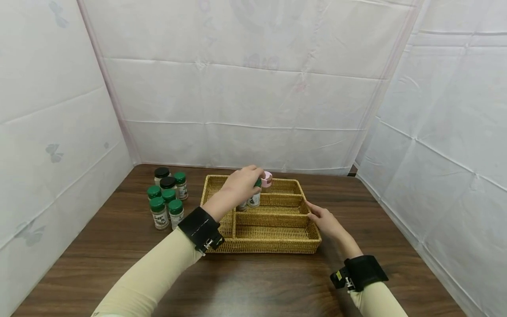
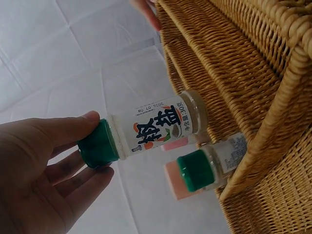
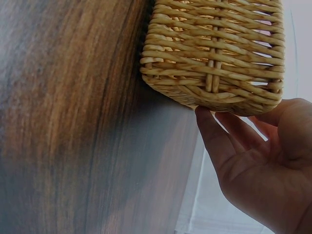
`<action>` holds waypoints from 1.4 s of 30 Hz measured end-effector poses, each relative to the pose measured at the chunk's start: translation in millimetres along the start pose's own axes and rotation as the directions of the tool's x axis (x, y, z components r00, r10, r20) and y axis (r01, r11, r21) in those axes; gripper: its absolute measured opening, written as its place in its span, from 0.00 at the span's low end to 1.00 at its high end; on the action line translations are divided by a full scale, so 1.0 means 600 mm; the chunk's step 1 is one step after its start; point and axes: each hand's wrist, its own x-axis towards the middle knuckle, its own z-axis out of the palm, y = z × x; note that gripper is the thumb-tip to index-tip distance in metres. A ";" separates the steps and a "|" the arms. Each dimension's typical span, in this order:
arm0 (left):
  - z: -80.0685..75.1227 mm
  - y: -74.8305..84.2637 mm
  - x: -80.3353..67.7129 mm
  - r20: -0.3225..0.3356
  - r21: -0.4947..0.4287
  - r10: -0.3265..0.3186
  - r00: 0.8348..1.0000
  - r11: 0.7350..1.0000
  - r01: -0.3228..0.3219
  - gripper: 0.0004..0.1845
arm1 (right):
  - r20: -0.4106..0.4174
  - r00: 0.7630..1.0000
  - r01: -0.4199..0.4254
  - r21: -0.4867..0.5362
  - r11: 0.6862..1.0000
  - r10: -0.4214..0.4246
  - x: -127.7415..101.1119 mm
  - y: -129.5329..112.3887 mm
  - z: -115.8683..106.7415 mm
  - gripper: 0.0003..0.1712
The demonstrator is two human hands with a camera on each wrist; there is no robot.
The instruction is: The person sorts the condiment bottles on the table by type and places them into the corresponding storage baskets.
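White sheets behind, dark wood bench [image 1: 257, 281] below. Centre frame: wicker basket [image 1: 273, 244], left hand [image 1: 241, 185] pinching a green-capped spice jar [image 2: 151, 129] by the cap over a middle compartment. Right hand [image 1: 326, 220] flat, fingers straight against the basket's right wall. More jars [image 1: 166, 198] left of centre.

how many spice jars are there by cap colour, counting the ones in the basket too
green cap jars: 7 (5 on the table, 1 in the basket, 1 held over it)
black cap jars: 2
pink cap jar: 1
total: 10
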 end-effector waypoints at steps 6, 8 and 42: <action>0.025 0.002 0.016 0.002 0.060 0.004 1.000 0.998 -0.004 0.19 | -0.006 1.000 -0.007 -0.002 1.000 0.007 0.001 0.001 -0.001 0.32; 0.032 0.000 0.020 0.008 0.074 -0.006 1.000 0.997 0.005 0.20 | -0.007 1.000 -0.003 -0.002 1.000 0.003 0.001 0.001 0.000 0.32; 0.094 -0.020 0.049 0.050 0.163 -0.025 0.998 0.986 0.016 0.20 | -0.018 1.000 -0.007 -0.010 1.000 0.006 0.001 0.000 0.003 0.32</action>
